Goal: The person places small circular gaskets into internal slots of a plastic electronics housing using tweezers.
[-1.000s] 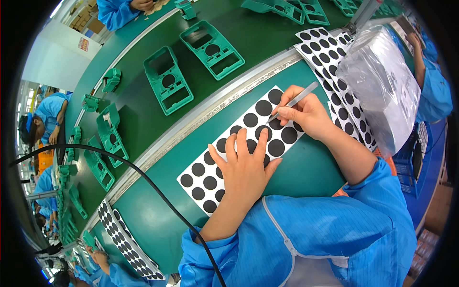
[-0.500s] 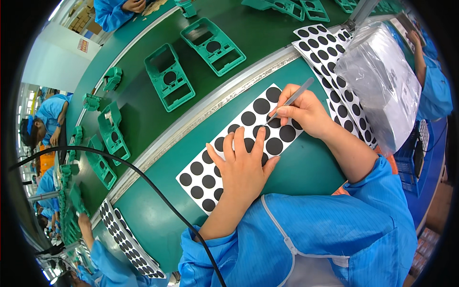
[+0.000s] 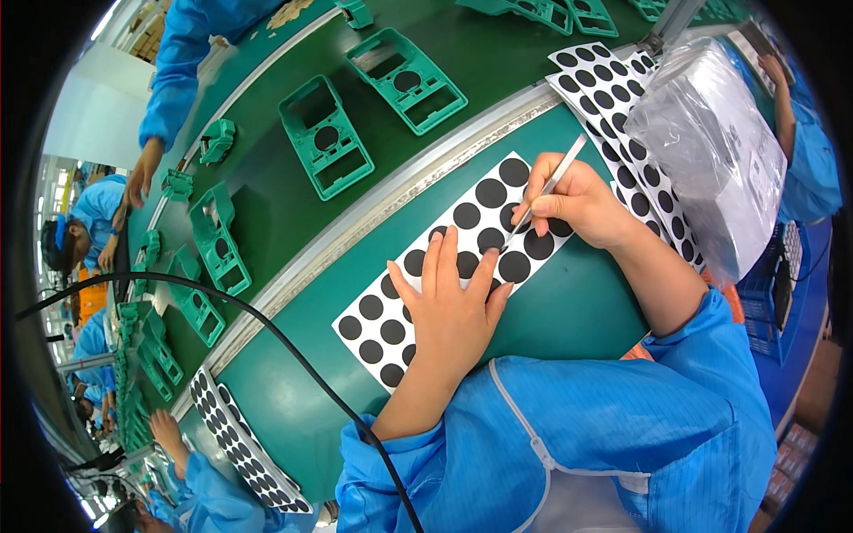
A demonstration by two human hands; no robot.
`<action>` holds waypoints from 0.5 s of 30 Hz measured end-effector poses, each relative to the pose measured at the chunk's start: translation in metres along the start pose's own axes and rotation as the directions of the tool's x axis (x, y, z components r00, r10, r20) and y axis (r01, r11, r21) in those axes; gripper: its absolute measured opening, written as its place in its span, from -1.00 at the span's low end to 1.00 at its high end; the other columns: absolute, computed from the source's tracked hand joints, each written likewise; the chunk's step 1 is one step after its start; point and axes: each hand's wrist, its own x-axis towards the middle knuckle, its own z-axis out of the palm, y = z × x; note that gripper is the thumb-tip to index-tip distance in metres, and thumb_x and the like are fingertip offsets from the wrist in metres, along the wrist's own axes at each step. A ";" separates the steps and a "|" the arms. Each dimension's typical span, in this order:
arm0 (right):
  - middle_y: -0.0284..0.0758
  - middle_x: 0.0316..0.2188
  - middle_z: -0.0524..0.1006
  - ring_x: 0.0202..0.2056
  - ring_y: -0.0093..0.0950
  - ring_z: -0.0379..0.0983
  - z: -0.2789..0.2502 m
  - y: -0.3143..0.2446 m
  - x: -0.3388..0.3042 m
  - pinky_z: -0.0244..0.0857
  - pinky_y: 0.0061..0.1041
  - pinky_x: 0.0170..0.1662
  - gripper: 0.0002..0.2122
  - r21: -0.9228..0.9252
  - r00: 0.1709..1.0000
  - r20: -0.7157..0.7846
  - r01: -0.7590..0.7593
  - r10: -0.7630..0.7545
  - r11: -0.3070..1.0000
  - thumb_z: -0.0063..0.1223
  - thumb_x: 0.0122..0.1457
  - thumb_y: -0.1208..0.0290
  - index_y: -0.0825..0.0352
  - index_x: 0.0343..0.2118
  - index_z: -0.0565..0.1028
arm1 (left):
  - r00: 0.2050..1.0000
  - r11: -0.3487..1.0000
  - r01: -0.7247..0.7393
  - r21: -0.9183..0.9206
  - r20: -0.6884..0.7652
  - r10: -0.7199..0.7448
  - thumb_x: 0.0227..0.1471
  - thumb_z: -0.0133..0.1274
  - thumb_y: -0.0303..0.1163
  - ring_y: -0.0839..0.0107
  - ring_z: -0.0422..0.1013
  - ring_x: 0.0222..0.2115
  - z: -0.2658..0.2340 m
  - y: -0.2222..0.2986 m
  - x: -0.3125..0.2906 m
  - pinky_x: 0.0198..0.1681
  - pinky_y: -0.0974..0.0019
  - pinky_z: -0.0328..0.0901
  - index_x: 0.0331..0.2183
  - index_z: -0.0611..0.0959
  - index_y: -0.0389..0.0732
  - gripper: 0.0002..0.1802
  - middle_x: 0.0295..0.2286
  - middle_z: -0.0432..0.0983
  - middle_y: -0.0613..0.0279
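A white sheet with rows of black round stickers (image 3: 466, 215) lies slantwise on the green work surface in front of me. My left hand (image 3: 451, 311) rests flat on the sheet with its fingers spread, pressing it. Metal tweezers (image 3: 562, 169) are pinched in my right hand (image 3: 582, 206), over the sheet's right part. The tweezers' tip points down at a black sticker beside my left index fingertip. Whether the tip grips the sticker's edge is too small to tell.
Green plastic housings (image 3: 326, 138) lie on the dark green conveyor (image 3: 267, 204) beyond a metal rail (image 3: 426, 186). More sticker sheets (image 3: 613, 115) and a clear plastic bag (image 3: 702, 151) lie to the right. A black cable (image 3: 293, 342) crosses the left side. Co-workers' arms (image 3: 173, 89) reach in nearby.
The tweezers' tip has moved slightly down and right, closer to the sheet's near edge. Housings have shifted a little right and away. At upper left, a co-worker's arm has stretched toward the conveyor.
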 end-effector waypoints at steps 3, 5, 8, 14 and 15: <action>-0.19 -0.46 0.53 -0.52 -0.59 0.48 -0.003 -0.003 -0.001 0.42 -0.58 -0.25 -0.89 0.017 1.000 -0.016 -0.009 0.010 1.000 0.07 0.12 0.53 0.33 -0.40 0.34 | 1.000 0.994 0.000 -0.107 0.012 0.002 -0.15 0.26 -0.14 0.02 0.18 0.13 0.001 -0.003 -0.003 0.11 -0.45 -0.22 0.02 0.46 -0.18 -0.32 0.08 0.24 -0.04; -0.19 -0.46 0.53 -0.51 -0.61 0.48 -0.005 -0.003 -0.002 0.42 -0.57 -0.23 -0.88 0.050 1.000 0.010 0.011 -0.011 0.999 0.07 0.13 0.53 0.32 -0.38 0.33 | 0.996 0.962 0.025 -0.270 -0.070 -0.046 -0.23 0.32 -0.14 0.03 0.18 0.13 0.002 -0.003 -0.004 0.13 -0.44 -0.26 0.09 0.31 -0.32 -0.10 0.06 0.27 -0.04; -0.14 -0.39 0.55 -0.52 -0.64 0.42 -0.007 -0.001 -0.002 0.40 -0.61 -0.31 -0.89 0.380 0.966 0.131 0.159 -0.223 0.911 0.00 0.22 0.48 0.31 -0.31 0.31 | 0.996 0.966 0.037 -0.256 -0.064 -0.055 -0.30 0.37 -0.16 0.03 0.20 0.12 0.001 0.000 -0.001 0.15 -0.42 -0.27 0.12 0.22 -0.36 0.02 0.06 0.28 -0.06; -0.17 -0.35 0.55 -0.50 -0.65 0.33 -0.002 0.000 0.003 0.26 -0.73 -0.39 -0.95 0.174 0.982 -0.181 0.088 -0.055 0.981 -0.06 0.25 0.47 0.24 -0.31 0.32 | 0.993 0.923 0.096 -0.372 -0.025 -0.113 -0.29 0.36 -0.18 0.04 0.23 0.09 -0.006 -0.007 0.001 0.18 -0.34 -0.24 0.09 0.22 -0.39 -0.01 0.01 0.31 -0.05; -0.18 -0.35 0.55 -0.51 -0.65 0.32 0.002 -0.001 0.005 0.24 -0.72 -0.38 -0.94 0.162 0.981 -0.188 0.080 -0.049 0.984 -0.05 0.24 0.47 0.24 -0.31 0.31 | 0.989 0.915 0.144 -0.376 0.022 -0.147 -0.29 0.36 -0.17 0.04 0.23 0.08 -0.014 -0.007 0.002 0.18 -0.32 -0.23 0.08 0.22 -0.39 -0.02 0.01 0.32 -0.04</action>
